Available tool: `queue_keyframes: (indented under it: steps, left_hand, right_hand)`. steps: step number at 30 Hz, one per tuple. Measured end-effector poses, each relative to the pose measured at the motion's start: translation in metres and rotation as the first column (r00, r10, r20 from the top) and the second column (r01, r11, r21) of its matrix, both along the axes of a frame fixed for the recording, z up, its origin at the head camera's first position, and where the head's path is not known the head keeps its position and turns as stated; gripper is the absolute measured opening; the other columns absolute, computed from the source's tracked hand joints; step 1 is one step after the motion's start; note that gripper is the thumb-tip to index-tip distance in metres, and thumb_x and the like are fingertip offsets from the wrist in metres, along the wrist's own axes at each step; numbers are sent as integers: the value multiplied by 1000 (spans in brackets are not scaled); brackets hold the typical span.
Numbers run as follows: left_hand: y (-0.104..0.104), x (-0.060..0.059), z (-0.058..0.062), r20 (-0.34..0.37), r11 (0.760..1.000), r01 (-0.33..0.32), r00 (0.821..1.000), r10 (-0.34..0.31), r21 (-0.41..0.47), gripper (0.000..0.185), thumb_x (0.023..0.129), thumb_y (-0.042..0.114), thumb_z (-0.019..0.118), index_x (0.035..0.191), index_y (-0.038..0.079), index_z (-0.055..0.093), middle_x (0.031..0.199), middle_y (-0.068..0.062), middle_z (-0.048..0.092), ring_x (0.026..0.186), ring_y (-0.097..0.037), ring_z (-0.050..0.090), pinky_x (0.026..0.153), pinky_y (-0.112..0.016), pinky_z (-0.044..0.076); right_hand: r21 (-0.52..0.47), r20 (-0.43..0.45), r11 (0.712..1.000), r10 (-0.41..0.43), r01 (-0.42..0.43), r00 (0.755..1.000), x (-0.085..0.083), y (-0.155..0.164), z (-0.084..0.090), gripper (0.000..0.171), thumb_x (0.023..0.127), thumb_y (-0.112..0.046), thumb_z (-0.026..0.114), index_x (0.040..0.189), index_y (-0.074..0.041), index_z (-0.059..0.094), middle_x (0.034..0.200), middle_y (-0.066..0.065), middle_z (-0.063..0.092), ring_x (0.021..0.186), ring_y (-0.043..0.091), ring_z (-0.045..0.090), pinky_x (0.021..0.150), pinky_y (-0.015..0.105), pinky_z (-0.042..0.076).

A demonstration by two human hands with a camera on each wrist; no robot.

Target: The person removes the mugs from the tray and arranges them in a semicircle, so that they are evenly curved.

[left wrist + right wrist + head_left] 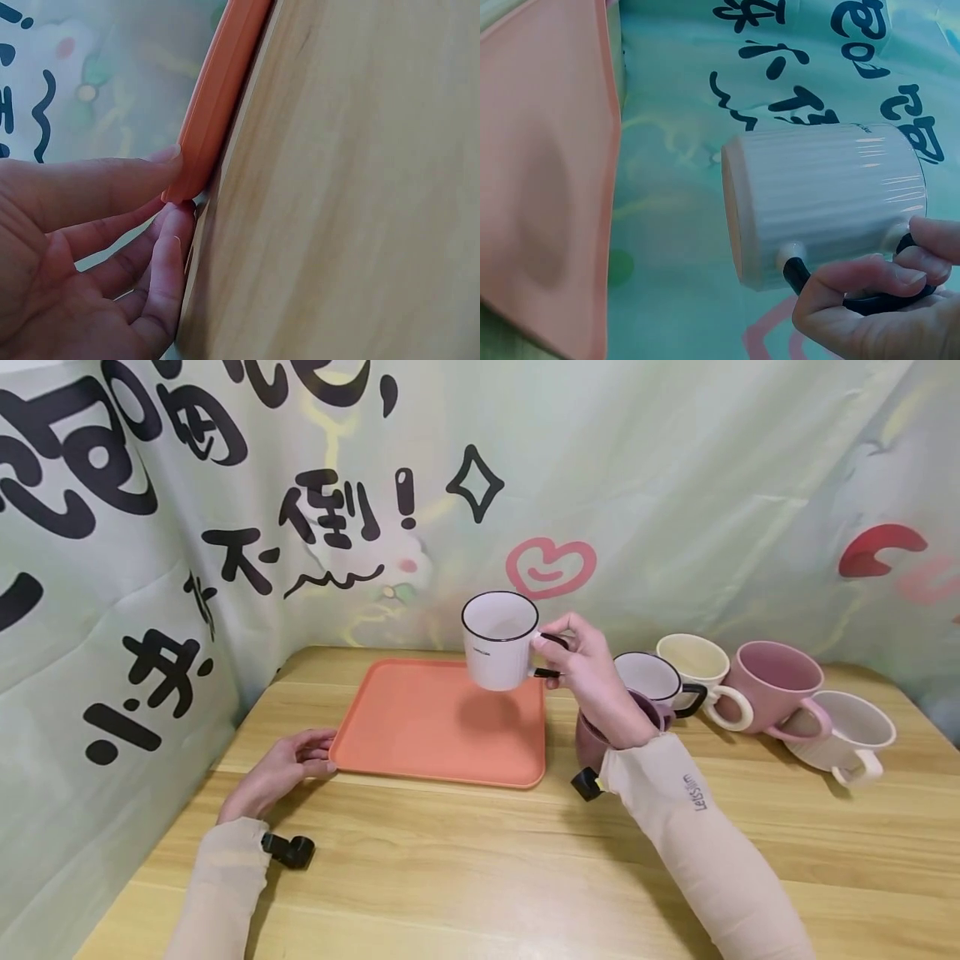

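A white mug with a black rim and black handle hangs upright in the air above the orange tray. My right hand grips it by the handle; the right wrist view shows fingers curled round the black handle of the ribbed mug. At the tray's near left corner is my left hand. In the left wrist view, its thumb lies on the rim of the tray and other fingertips touch the corner from below. The tray lies flat on the wooden table, with the mug's shadow on it.
Right of the tray stand a purple mug, partly hidden by my right wrist, another black-rimmed white mug, a cream mug, a pink mug and an off-white mug. A printed curtain hangs behind the table.
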State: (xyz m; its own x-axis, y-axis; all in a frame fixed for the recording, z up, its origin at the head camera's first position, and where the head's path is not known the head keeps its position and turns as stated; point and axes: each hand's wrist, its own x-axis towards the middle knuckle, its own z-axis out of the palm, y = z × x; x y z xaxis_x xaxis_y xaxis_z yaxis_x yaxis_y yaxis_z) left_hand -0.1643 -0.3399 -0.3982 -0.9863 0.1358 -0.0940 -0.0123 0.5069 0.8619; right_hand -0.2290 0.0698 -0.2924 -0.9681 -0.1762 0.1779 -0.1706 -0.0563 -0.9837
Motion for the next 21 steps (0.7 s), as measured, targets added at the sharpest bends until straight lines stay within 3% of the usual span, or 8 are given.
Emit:
queue_keyframes:
  steps: [4, 12, 21]
  left_hand:
    - [0, 0, 0, -2, 1000, 3, 1000, -3, 2, 60, 94, 2, 71, 145, -14, 43, 134, -30, 56, 112, -31, 58, 83, -20, 52]
    - [1, -2, -3, -17, 1000, 11, 1000, -11, 12, 58, 93, -1, 69, 143, -15, 44, 132, -31, 56, 110, -27, 60, 83, -20, 52]
    - [-3, 0, -2, -18, 1000, 8, 1000, -7, 16, 58, 93, 0, 70, 143, -14, 45, 131, -29, 57, 110, -26, 60, 83, -21, 52]
  right_hand:
    - [-7, -12, 1000, 0, 0, 1000, 2, 9, 1, 14, 102, -5, 57, 111, 2, 49, 66, -1, 44, 63, 13, 37, 55, 25, 46]
    - [-32, -37, 999, -41, 40, 998, 9, 25, 5, 8, 102, -4, 58, 100, -9, 52, 65, -3, 38, 62, 13, 34, 56, 26, 47]
    - [0, -62, 998, -57, 57, 996, 15, 42, 5, 7, 103, -10, 59, 104, -10, 52, 68, -2, 41, 65, 14, 38, 57, 27, 48]
